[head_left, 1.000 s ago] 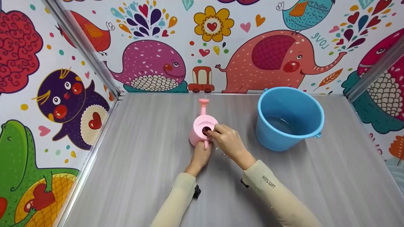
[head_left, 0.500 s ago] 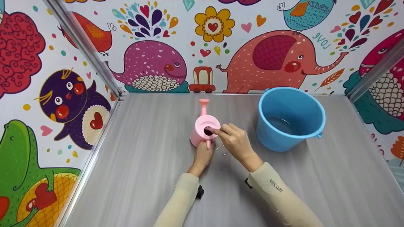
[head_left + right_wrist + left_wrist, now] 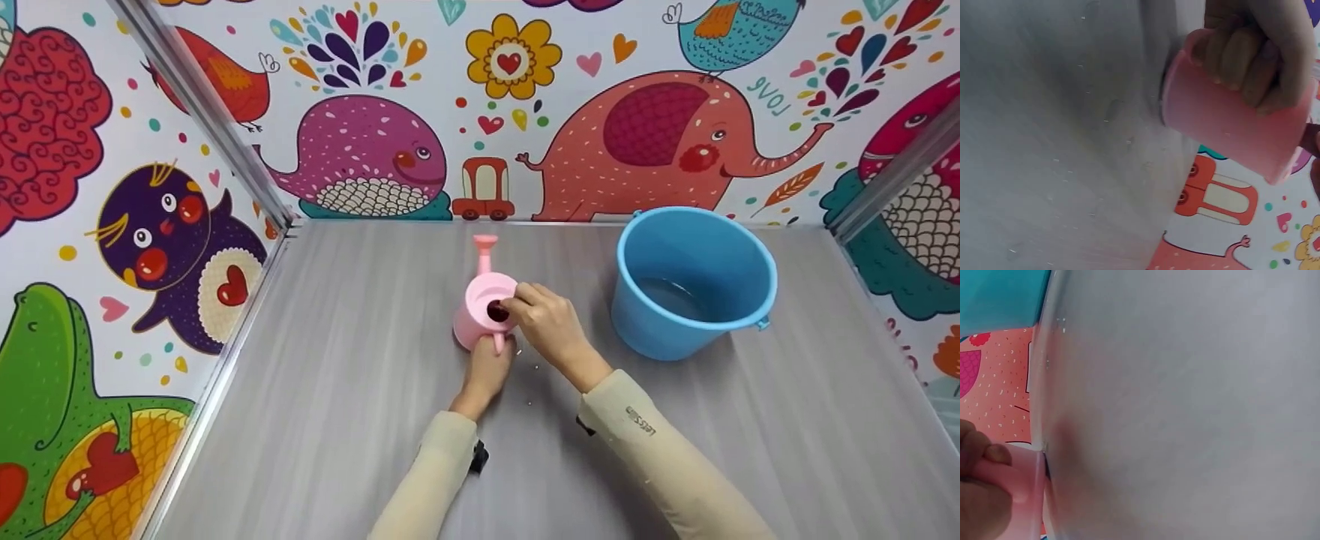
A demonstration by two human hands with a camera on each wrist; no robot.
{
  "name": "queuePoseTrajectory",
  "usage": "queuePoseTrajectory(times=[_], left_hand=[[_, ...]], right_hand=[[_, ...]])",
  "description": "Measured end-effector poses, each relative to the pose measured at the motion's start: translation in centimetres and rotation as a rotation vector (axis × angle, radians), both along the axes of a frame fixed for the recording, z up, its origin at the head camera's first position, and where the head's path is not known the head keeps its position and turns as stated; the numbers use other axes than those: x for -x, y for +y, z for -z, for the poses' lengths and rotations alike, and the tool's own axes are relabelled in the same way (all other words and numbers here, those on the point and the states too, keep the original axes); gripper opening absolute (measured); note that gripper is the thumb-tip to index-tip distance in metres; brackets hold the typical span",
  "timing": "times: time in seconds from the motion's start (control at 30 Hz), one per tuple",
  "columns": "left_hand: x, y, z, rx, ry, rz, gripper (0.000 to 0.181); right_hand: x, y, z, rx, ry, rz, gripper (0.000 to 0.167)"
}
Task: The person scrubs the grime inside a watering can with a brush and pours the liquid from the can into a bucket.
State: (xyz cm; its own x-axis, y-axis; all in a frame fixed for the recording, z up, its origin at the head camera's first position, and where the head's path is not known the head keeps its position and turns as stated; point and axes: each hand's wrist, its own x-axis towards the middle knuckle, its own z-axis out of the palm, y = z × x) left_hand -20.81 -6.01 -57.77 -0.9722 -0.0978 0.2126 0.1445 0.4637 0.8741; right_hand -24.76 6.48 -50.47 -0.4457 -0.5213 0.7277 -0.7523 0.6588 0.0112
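A pink watering can (image 3: 474, 324) stands on the table, its coral-pink spout (image 3: 484, 259) pointing to the back wall. My left hand (image 3: 487, 371) grips its handle; in the right wrist view the fingers (image 3: 1235, 59) curl through the handle against the can's side. My right hand (image 3: 551, 326) is at the can's round top opening, fingers bent in at its near right edge. A dark reddish shape (image 3: 1311, 139) shows at the opening in the right wrist view; whether it is a finger or a held thing cannot be told.
A blue bucket (image 3: 664, 330) with a little water in its bottom stands to the right. Water drops (image 3: 529, 403) dot the grey table (image 3: 360, 360) near my hands. Walls printed with cartoon animals (image 3: 367, 157) close off the back and sides.
My right hand drew back a little from the can's opening, to the right, then came in again. My left hand keeps its grip and the can stays in place.
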Motion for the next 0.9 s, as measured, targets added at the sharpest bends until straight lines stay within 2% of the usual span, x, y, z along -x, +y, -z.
queuePoseTrajectory(times=[0.1, 0.3, 0.47, 0.57, 0.7, 0.8, 0.9], left_hand=[[0.0, -0.1, 0.0, 0.004, -0.013, 0.006, 0.035], [0.0, -0.3, 0.0, 0.008, 0.013, 0.01, 0.035], [0.0, -0.4, 0.1, -0.019, 0.01, 0.001, 0.036], [-0.1, -0.5, 0.2, -0.01, 0.012, 0.002, 0.035], [-0.1, -0.5, 0.1, 0.04, 0.042, 0.018, 0.034], [-0.2, -0.5, -0.1, 0.007, 0.005, 0.025, 0.031], [-0.4, -0.2, -0.3, -0.027, -0.066, 0.035, 0.026]], right_hand=[[0.0, -0.3, -0.7, -0.039, -0.058, 0.037, 0.004], [0.0, -0.9, -1.2, -0.134, -0.154, 0.086, 0.013], [0.1, -1.3, -0.7, -0.124, -0.167, 0.117, 0.016], [-0.2, -1.4, -0.9, -0.131, -0.171, 0.127, 0.014], [-1.3, -1.8, -2.6, -0.158, -0.242, 0.129, 0.011], [-2.3, -2.3, -4.5, -0.158, -0.314, 0.13, 0.01], [-2.9, -2.7, -5.9, -0.167, -0.378, 0.175, 0.008]])
